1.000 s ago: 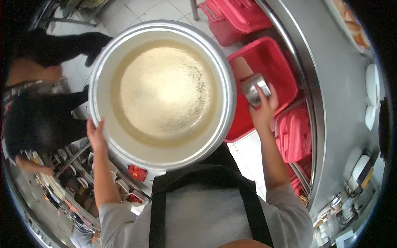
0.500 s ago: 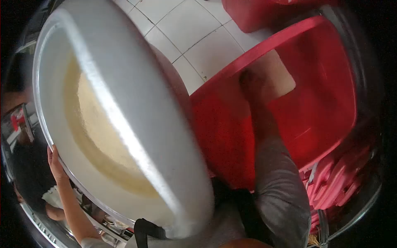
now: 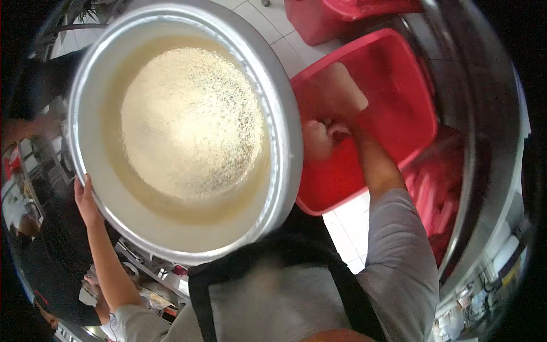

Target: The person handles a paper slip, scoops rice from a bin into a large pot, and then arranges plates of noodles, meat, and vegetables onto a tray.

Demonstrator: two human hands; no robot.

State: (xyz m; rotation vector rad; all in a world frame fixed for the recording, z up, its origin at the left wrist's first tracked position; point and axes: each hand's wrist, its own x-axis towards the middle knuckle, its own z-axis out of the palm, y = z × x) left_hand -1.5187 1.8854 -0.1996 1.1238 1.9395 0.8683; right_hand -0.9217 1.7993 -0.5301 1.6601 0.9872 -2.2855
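A large round metal bowl (image 3: 97, 225) fills the left half of the view, tilted, with a pale grainy layer (image 3: 182, 125) spread across its inside. My left hand (image 3: 86, 200) grips the bowl's rim at the lower left. To the right, my right hand (image 3: 337, 130) reaches into a red tub (image 3: 393, 102). Its fingers are bent beside a pale, blurred lump (image 3: 319, 139); whether they grip it is unclear. A flat pale piece (image 3: 346, 85) lies against the tub's inner wall just above this hand.
Another red container (image 3: 307, 23) stands beyond the tub on the white tiled floor (image 3: 256, 20). Pink-red folded items (image 3: 436, 194) lie at the right, beside a curved dark metal edge (image 3: 470, 148). A person in dark clothes (image 3: 60, 262) is at the left.
The bowl's opening has turned more towards the camera, showing more of the pale layer. My right hand now appears lower in the tub, near the lump, away from the flat pale piece.
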